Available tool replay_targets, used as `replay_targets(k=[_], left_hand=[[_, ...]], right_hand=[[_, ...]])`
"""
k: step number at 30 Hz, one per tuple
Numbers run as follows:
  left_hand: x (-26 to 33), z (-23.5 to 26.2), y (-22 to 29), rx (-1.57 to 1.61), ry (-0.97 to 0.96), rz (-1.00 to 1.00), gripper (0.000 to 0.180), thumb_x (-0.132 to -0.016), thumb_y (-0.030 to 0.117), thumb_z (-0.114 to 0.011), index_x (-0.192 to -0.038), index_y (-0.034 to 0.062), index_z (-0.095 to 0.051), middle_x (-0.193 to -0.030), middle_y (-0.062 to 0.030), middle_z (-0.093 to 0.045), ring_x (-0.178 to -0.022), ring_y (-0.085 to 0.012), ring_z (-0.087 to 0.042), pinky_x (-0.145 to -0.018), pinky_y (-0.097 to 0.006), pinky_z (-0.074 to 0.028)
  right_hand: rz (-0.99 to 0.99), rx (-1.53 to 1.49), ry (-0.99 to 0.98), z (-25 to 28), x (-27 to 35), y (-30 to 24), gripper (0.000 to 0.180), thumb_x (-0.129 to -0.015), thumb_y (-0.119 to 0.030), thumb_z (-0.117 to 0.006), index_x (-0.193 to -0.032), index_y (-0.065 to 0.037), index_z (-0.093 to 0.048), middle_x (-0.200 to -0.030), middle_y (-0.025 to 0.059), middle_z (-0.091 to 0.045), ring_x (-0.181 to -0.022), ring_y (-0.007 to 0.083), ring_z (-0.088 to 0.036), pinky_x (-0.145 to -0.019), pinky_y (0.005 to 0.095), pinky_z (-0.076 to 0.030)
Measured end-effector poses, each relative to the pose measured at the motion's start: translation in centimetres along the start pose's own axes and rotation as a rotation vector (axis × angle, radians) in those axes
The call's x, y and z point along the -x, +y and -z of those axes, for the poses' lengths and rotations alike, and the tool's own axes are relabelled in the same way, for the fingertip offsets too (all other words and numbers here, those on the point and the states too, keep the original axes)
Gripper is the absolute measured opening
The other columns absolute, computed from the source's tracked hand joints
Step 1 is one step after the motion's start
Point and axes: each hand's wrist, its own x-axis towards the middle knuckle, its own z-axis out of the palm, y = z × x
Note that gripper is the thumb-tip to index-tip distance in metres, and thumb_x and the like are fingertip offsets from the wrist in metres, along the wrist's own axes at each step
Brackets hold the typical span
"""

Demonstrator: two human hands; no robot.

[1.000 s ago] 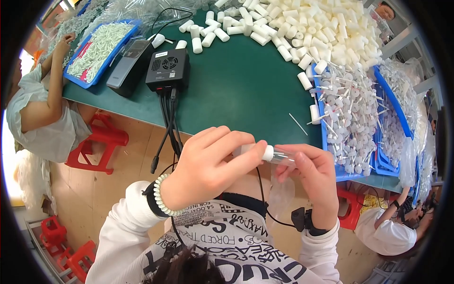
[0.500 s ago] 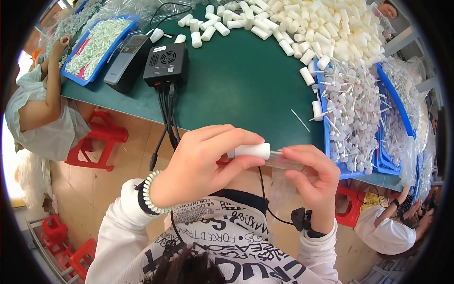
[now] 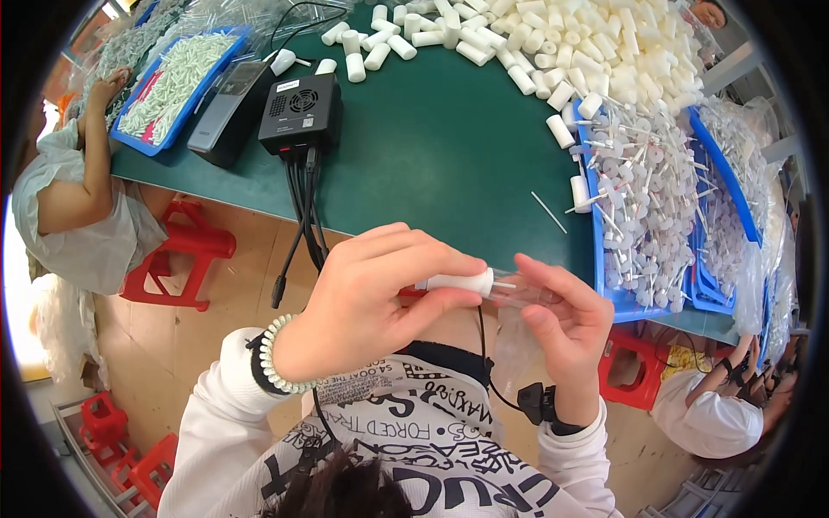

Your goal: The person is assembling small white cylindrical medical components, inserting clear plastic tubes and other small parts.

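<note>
My left hand (image 3: 371,298) grips a short white plastic cylinder (image 3: 462,281) with a thin stem sticking out toward the right. My right hand (image 3: 561,319) holds a clear plastic tube (image 3: 522,292) by its end, and the stem points into the tube's mouth. Both hands meet over my lap, just in front of the green table's (image 3: 432,147) near edge. A bead bracelet sits on my left wrist and a dark band on my right.
A heap of white cylinders (image 3: 553,34) covers the table's far side. A blue tray (image 3: 609,298) of white stemmed parts stands at right. A black box (image 3: 302,112) with cables sits at left. Other people work at both ends; red stools stand below.
The white cylinder has shifted left in my left hand, its stem now showing at the mouth of the clear tube. Both hands dropped slightly toward my lap.
</note>
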Motion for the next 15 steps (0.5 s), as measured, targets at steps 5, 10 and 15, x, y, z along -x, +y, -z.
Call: replay_targets(k=[5, 10, 15], left_hand=[[0.4, 0.0, 0.2, 0.042, -0.031, 0.153, 0.032, -0.066, 0.010, -0.079, -0.092, 0.0040, -0.062, -0.082, -0.0052, -0.067, -0.068, -0.0132, -0.061, -0.056, -0.022, -0.047], [-0.5, 1.5, 0.1, 0.105, -0.079, 0.106, 0.034, -0.063, 0.011, -0.082, -0.088, 0.0022, -0.061, -0.099, -0.0106, -0.063, -0.072, -0.0097, -0.060, -0.059, -0.021, -0.048], [-0.3, 1.7, -1.0, 0.425, 0.074, 0.150, 0.020, -0.067, -0.015, -0.067, -0.085, -0.0052, -0.063, -0.087, -0.0123, -0.059, -0.072, -0.0137, -0.059, -0.062, -0.023, -0.049]], right_hand=[[-0.052, 0.096, -0.097, -0.3, -0.6, -0.7, 0.035, -0.080, 0.005, -0.062, -0.114, 0.008, -0.056, -0.100, 0.0139, -0.062, -0.095, 0.0195, -0.061, -0.079, 0.0286, -0.051], [-0.138, -0.058, -0.023, -0.5, -0.8, 0.3, 0.033, -0.081, 0.006, -0.060, -0.114, 0.008, -0.056, -0.108, 0.0138, -0.060, -0.099, 0.0183, -0.060, -0.083, 0.0287, -0.050], [-0.192, -0.150, -0.016, -0.2, -0.7, 1.1, 0.032, -0.082, 0.006, -0.058, -0.114, 0.009, -0.051, -0.111, 0.0156, -0.058, -0.102, 0.0211, -0.058, -0.088, 0.0333, -0.049]])
